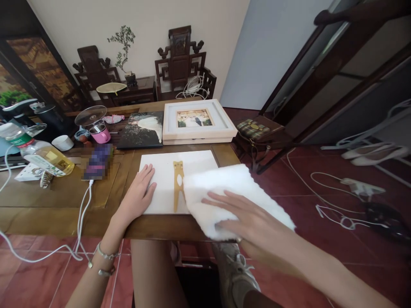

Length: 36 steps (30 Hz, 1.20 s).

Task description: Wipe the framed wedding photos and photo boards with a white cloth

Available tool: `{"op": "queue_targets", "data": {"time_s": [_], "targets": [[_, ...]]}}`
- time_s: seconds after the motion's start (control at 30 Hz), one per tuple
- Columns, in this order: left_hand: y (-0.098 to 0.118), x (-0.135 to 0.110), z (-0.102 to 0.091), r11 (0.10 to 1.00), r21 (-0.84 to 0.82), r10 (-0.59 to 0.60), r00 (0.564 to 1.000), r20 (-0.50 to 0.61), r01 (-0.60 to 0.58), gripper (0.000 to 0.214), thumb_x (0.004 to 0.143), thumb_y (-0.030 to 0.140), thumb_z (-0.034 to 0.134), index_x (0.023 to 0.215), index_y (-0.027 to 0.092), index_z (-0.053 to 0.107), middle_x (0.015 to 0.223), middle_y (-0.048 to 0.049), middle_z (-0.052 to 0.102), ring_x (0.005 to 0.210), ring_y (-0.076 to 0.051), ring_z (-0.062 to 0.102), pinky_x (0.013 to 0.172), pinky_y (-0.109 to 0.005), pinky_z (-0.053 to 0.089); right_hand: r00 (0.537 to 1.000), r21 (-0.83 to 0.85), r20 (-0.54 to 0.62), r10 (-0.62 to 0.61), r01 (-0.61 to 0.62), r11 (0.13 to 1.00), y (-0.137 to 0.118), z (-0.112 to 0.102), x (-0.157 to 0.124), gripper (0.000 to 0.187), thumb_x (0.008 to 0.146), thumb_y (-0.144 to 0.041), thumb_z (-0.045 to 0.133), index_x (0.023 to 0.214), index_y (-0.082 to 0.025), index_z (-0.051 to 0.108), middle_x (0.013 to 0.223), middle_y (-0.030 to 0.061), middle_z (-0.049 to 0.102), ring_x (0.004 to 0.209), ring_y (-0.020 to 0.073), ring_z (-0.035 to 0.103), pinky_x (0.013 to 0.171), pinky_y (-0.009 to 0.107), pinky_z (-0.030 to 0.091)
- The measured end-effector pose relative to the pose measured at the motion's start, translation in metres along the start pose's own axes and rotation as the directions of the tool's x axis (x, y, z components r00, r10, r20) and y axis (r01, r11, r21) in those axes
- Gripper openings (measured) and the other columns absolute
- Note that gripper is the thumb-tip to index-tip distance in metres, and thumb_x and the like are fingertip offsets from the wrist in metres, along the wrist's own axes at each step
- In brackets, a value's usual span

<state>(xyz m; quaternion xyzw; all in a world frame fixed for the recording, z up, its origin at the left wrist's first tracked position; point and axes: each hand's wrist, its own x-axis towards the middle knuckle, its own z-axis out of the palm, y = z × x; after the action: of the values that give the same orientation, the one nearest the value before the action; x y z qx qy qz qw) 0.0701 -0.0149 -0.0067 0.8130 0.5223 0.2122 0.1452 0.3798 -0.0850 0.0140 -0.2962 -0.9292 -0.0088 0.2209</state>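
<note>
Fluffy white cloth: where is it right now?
In the head view, the fluffy white cloth is right of centre under the right hand, overlapping the right part of the white board and extending past the edge of the table.

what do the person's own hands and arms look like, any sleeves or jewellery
No sleeves show on either forearm. Above the left hand, the wrist wears two slim, silvery bracelets, one looking like a chain. The right hand and its wrist show no jewellery; fine detail is blurred.
</note>
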Motion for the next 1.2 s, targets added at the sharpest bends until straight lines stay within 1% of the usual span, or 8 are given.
{"op": "queue_targets", "data": {"time_s": [0.17, 0.37, 0.53, 0.73, 0.87, 0.93, 1.03, 1.2], "targets": [[0.001, 0.000, -0.002, 1.000, -0.002, -0.005, 1.000, 0.013, 0.005, 0.052, 0.098, 0.034, 0.036, 0.145, 0.012, 0.040, 0.156, -0.0161, 0.035, 0.148, -0.026, 0.024, 0.121, -0.051, 0.022, 0.995, -0.010, 0.058, 0.084, -0.083, 0.996, 0.055, 0.011, 0.042, 0.057, 0.060, 0.005, 0.044, 0.107, -0.018, 0.068, 0.134, 0.0146, 0.060, 0.129, 0.0298, 0.051, 0.105, 0.055, 0.042], [0.000, 0.000, -0.002, 1.000, -0.010, -0.006, 1.000, 0.006, 0.006, 0.052, 0.098, 0.034, 0.038, 0.144, 0.010, 0.041, 0.155, -0.0164, 0.036, 0.148, -0.025, 0.025, 0.121, -0.048, 0.022, 0.988, -0.028, 0.081, 0.135, -0.133, 0.991, 0.101, 0.026, 0.086, 0.054, 0.066, 0.003, 0.041, 0.111, -0.011, 0.066, 0.114, 0.0186, 0.068, 0.112, 0.0321, 0.061, 0.090, 0.051, 0.051], [0.000, 0.000, 0.000, 1.000, -0.028, -0.013, 0.999, -0.036, 0.011, 0.050, 0.098, 0.035, 0.039, 0.142, 0.013, 0.045, 0.154, -0.0154, 0.039, 0.147, -0.025, 0.028, 0.120, -0.049, 0.024, 0.989, -0.070, 0.034, 0.141, -0.139, 0.988, 0.085, 0.029, 0.071, 0.054, 0.066, 0.002, 0.045, 0.113, -0.013, 0.066, 0.131, 0.0187, 0.061, 0.125, 0.0321, 0.054, 0.103, 0.055, 0.043], [0.000, 0.001, 0.001, 1.000, -0.020, -0.012, 0.999, -0.040, 0.011, 0.050, 0.098, 0.035, 0.039, 0.142, 0.011, 0.045, 0.153, -0.0164, 0.039, 0.147, -0.025, 0.028, 0.120, -0.048, 0.024, 0.996, -0.008, -0.040, 0.075, -0.075, 0.997, 0.010, 0.018, 0.015, 0.052, 0.058, 0.004, 0.045, 0.098, -0.019, 0.070, 0.141, 0.0143, 0.055, 0.135, 0.0305, 0.043, 0.109, 0.056, 0.038], [0.000, 0.001, 0.001, 1.000, 0.001, -0.008, 1.000, -0.012, 0.008, 0.052, 0.098, 0.035, 0.037, 0.144, 0.011, 0.043, 0.155, -0.0159, 0.036, 0.148, -0.025, 0.025, 0.121, -0.049, 0.023, 0.998, 0.055, 0.018, 0.060, -0.061, 0.997, -0.023, 0.006, -0.007, 0.042, 0.058, -0.001, 0.048, 0.087, -0.021, 0.070, 0.144, 0.0141, 0.051, 0.137, 0.0330, 0.040, 0.107, 0.058, 0.040], [0.000, 0.001, 0.000, 1.000, 0.015, -0.006, 1.000, 0.014, 0.005, 0.054, 0.098, 0.034, 0.035, 0.144, 0.008, 0.041, 0.156, -0.0172, 0.034, 0.148, -0.026, 0.023, 0.121, -0.048, 0.022, 0.999, 0.072, 0.015, 0.048, -0.049, 0.996, -0.021, 0.005, -0.008, 0.041, 0.062, -0.002, 0.049, 0.090, -0.022, 0.070, 0.143, 0.0131, 0.052, 0.137, 0.0318, 0.041, 0.106, 0.057, 0.041], [0.001, 0.001, -0.002, 1.000, 0.026, -0.003, 0.999, 0.031, 0.003, 0.054, 0.099, 0.034, 0.034, 0.145, 0.007, 0.039, 0.157, -0.0173, 0.032, 0.148, -0.026, 0.022, 0.121, -0.049, 0.020, 0.998, 0.062, -0.028, 0.052, -0.050, 0.997, 0.000, 0.010, 0.005, 0.038, 0.072, -0.004, 0.050, 0.099, -0.022, 0.069, 0.141, 0.0136, 0.055, 0.135, 0.0298, 0.044, 0.105, 0.056, 0.042], [0.001, 0.000, -0.002, 1.000, 0.010, 0.002, 1.000, 0.028, -0.003, 0.050, 0.100, 0.032, 0.031, 0.145, 0.013, 0.041, 0.157, -0.0146, 0.033, 0.148, -0.024, 0.023, 0.121, -0.050, 0.021, 0.991, 0.035, 0.007, 0.133, -0.133, 0.991, 0.052, 0.023, 0.056, 0.030, 0.090, -0.012, 0.046, 0.111, -0.020, 0.066, 0.127, 0.0133, 0.065, 0.129, 0.0299, 0.050, 0.103, 0.054, 0.044]]}}
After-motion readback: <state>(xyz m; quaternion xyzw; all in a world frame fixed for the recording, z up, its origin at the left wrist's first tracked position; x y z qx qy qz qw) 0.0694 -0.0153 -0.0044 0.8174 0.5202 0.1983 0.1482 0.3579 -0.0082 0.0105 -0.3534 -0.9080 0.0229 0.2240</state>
